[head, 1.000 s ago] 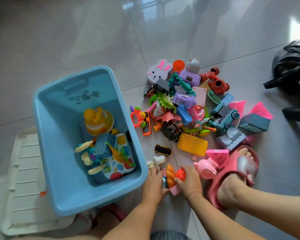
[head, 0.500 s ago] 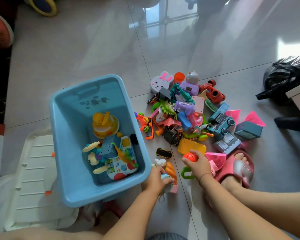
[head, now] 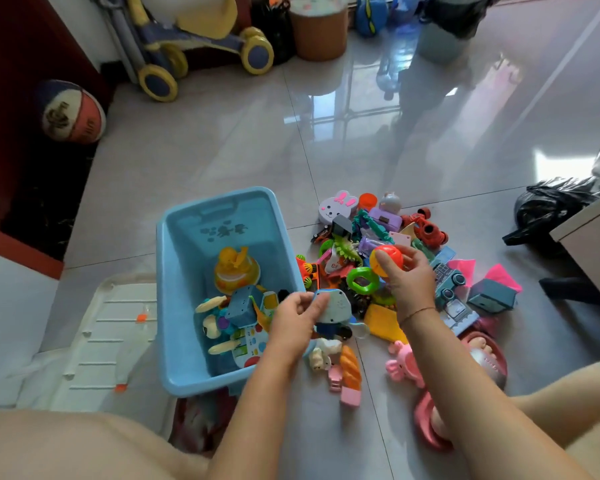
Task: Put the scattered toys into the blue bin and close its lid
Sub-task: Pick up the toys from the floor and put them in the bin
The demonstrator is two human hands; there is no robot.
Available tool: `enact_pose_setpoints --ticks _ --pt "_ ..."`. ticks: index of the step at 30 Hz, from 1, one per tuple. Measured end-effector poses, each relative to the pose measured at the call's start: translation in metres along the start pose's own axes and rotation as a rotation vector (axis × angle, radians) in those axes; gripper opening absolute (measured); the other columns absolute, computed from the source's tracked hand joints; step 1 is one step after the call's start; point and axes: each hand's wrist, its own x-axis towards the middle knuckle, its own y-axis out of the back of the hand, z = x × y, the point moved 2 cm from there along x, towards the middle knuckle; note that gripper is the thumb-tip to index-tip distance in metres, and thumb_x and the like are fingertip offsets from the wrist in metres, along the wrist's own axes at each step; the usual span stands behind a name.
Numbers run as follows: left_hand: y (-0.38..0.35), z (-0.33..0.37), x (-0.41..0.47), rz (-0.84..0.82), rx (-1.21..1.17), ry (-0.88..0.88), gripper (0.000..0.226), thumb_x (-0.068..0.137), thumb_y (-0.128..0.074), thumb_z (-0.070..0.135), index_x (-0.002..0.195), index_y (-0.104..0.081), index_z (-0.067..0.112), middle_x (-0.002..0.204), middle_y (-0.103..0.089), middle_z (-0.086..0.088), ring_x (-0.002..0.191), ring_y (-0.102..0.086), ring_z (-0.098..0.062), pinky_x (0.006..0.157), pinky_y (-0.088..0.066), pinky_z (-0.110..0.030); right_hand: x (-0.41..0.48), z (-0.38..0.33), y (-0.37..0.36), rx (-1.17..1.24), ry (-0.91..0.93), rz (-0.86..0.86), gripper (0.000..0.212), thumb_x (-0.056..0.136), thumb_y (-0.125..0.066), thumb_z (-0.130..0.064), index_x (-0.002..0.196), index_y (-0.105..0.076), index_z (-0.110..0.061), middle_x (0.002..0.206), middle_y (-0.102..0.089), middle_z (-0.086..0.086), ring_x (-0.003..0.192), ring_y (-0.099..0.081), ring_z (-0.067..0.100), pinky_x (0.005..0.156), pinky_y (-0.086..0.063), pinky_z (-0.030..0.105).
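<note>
Left hand (head: 293, 318): fingers curled round the left edge of a pale blue toy (head: 336, 304), thumb on its top, firm grip. We see the toy held in the air just beside the right rim of the blue bin (head: 174, 271), over the floor (head: 222, 150)

Right hand (head: 411, 289): fingertips pinch the orange-and-yellow ball of a rattle (head: 381, 263); its green ring (head: 351, 278) hangs down-left of the ball. The rattle is lifted above the toy pile (head: 378, 233), well apart from the bin

The bin stands open on the floor, left of the pile. We count several toys in its bottom, among them a yellow toy (head: 236, 273) and a blue block (head: 243, 303). The white lid (head: 111, 334) lies flat on the floor, touching the bin's left side

Loose on the floor near the hands: a bread toy (head: 351, 367) between the forearms, a pink pig toy (head: 400, 363) by the right forearm, a yellow slab (head: 381, 322) under the right wrist
</note>
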Motion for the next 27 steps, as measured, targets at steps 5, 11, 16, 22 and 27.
enact_pose_setpoints --ticks 5,11,16,22,27 --pt "0.089 -0.002 0.017 0.655 0.010 -0.013 0.033 0.086 -0.062 0.044 0.095 -0.062 0.012 0.100 -0.068 -0.009 0.091 -0.064 -0.028 0.077 -0.055 -0.041 -0.033 -0.004 -0.059 -0.079 0.001 -0.278 0.045 0.078 -0.073 -0.029 0.115 -0.052 -0.018 0.113 -0.056 0.003 0.097 -0.058 0.014 0.076 -0.054 0.025" --pt "0.102 -0.010 0.016 0.905 0.307 0.057 0.065 0.088 -0.057 0.048 0.136 -0.042 0.008 0.139 -0.046 -0.017 0.127 -0.041 -0.038 0.102 -0.034 -0.050 -0.035 0.024 -0.087 -0.375 0.090 -0.560 0.062 0.081 -0.066 -0.043 0.133 -0.041 -0.019 0.128 -0.045 -0.005 0.119 -0.043 0.010 0.104 -0.039 0.030" --pt "0.014 -0.011 0.005 0.647 0.392 -0.537 0.042 0.089 -0.054 0.043 0.115 -0.056 0.010 0.113 -0.057 -0.006 0.104 -0.056 -0.023 0.091 -0.049 -0.039 -0.019 0.079 -0.018 -0.652 -0.009 -0.384 0.071 0.075 -0.075 -0.035 0.135 -0.041 -0.019 0.136 -0.043 0.004 0.125 -0.044 0.019 0.107 -0.040 0.037" --pt "-0.065 -0.098 -0.009 0.158 0.729 -0.585 0.022 0.092 -0.045 0.043 0.101 -0.054 0.024 0.099 -0.059 0.003 0.091 -0.057 -0.016 0.079 -0.052 -0.033 -0.045 0.174 0.032 -0.883 -0.260 -0.522 0.087 0.059 -0.072 -0.049 0.134 -0.040 -0.019 0.137 -0.044 0.008 0.121 -0.045 0.023 0.103 -0.041 0.037" --pt "-0.037 -0.170 0.019 0.054 0.942 0.020 0.052 0.087 -0.058 0.044 0.135 -0.041 0.028 0.140 -0.043 0.003 0.128 -0.043 -0.018 0.102 -0.041 -0.031 -0.043 0.205 0.023 -0.896 -0.372 -0.409 0.075 0.071 -0.076 -0.038 0.133 -0.039 -0.019 0.137 -0.043 0.010 0.124 -0.045 0.025 0.101 -0.040 0.037"
